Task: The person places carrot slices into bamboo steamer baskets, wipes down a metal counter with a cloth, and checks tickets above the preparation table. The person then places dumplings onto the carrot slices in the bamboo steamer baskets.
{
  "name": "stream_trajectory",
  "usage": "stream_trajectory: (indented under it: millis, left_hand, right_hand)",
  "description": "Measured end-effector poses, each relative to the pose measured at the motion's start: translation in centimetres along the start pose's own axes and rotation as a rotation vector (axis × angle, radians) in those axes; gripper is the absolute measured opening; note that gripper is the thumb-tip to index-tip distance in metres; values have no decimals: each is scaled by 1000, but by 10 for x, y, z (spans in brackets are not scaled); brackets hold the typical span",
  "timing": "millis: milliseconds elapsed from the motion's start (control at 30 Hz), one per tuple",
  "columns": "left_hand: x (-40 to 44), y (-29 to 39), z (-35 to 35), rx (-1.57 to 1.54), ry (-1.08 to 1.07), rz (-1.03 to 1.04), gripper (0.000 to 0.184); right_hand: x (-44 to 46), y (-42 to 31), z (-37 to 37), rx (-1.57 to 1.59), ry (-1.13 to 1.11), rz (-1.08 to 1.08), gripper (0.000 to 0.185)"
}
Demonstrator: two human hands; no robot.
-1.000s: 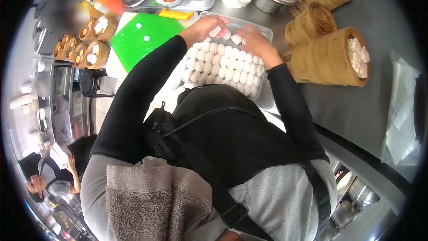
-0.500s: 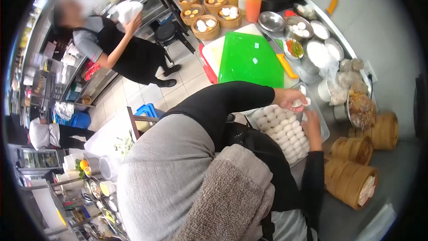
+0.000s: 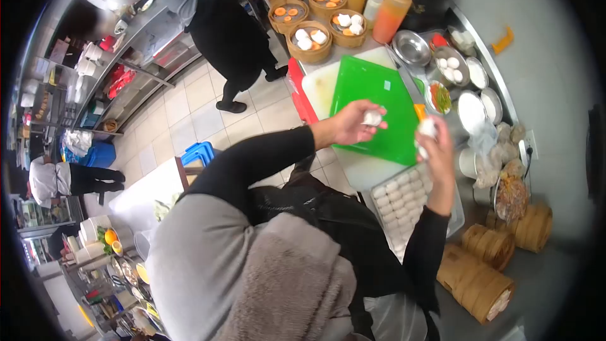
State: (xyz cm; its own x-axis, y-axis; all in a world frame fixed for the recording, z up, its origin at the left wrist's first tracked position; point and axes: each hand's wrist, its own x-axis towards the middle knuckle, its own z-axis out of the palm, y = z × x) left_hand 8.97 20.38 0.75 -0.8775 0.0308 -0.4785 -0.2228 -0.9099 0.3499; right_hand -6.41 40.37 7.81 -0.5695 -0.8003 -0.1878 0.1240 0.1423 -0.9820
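My left hand (image 3: 355,124) is over the green cutting board (image 3: 365,96), its fingers closed round a small white dough-like ball (image 3: 372,117). To the right, my right hand (image 3: 438,150) grips white dough-like balls (image 3: 427,129); fingers partly hide them, and I cannot tell exactly how many. Below that hand, a clear plastic tray (image 3: 456,218) holds rows of similar balls, partly covered by my right forearm. Bamboo steamers (image 3: 308,53) stand beyond the board; two contain white balls, others hold orange slices.
A knife with an orange handle (image 3: 421,112) lies at the board's edge. Metal bowls (image 3: 411,47) and squeeze bottles (image 3: 392,12) stand behind. Stacked bamboo steamers (image 3: 475,283) are at right. Another person (image 3: 224,31) reaches over the far steamers.
Both hands have risen from the tray and drawn apart, the left moving leftward over the green board with a ball. The other person has come closer to the steamers. My view has shifted.
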Motion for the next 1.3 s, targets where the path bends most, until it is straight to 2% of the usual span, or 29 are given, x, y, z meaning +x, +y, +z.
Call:
stream_trajectory:
  millis: [67,167,200,233,300,367,467,500,533,567,600,633,700,767,800,833,867,900,933,1000,1067,1200,1267,1300]
  left_hand:
    - [-15,24,-44,-23,52,38,29]
    - [-46,59,-101,-166,331,263,25]
    - [-67,71,-108,-154,451,311,24]
    - [-81,79,-132,-141,477,330,24]
    - [-120,91,-156,-171,537,398,24]
    - [-148,94,-181,-231,642,426,25]
    - [-173,95,-207,-297,662,415,25]
    - [-177,95,-213,-317,667,395,26]
    - [-178,94,-222,-328,675,401,27]
    - [-174,94,-230,-330,671,388,29]
    - [-168,96,-232,-316,654,379,29]
    - [-161,98,-232,-302,639,367,30]
    - [-138,101,-232,-201,593,295,32]
    - [-124,107,-202,12,542,264,33]
    - [-120,110,-191,138,457,224,29]
    - [-113,116,-175,154,441,206,29]
    - [-104,123,-156,345,310,153,26]
    - [-88,122,-133,538,166,109,23]
    - [-69,124,-122,524,81,37,23]
    - [-48,114,-68,573,23,-9,25]
    - [-18,97,-26,639,-98,-119,29]
    - [42,44,19,617,-229,-286,29]
    - [63,17,30,570,-202,-324,30]
    - [72,6,34,510,-152,-360,32]
  right_hand:
    - [69,-19,70,-152,-146,-102,45]
    - [199,-22,178,-461,-346,-384,52]
    - [240,-21,217,-431,-387,-271,54]
    - [268,-34,252,-442,-453,-164,51]
    - [354,-1,306,-584,-404,-496,47]
    - [399,3,340,-696,-381,-745,43]
    - [448,33,365,-867,-336,-664,39]
    - [444,33,369,-932,-254,-637,39]
    - [419,11,362,-957,-250,-725,42]
    - [395,-2,355,-957,-187,-718,42]
    - [395,21,350,-841,-7,-786,42]
    - [389,38,341,-696,71,-875,34]
    - [289,11,293,-522,154,-787,24]
    - [218,27,233,-393,185,-725,17]
    - [177,32,195,-475,272,-758,14]
    - [145,41,152,-711,372,-760,15]
    - [117,70,112,-479,472,-556,17]
    - [78,83,55,-588,566,-380,19]
    - [48,98,2,-815,610,-221,21]
    - [-4,125,-84,-1180,479,-11,27]
    - [-20,148,-118,-1258,347,-53,33]
    - [-42,167,-112,-1165,506,-49,38]
    - [-50,163,-117,-1296,387,-101,37]
    - [-57,160,-121,-1299,398,-109,37]
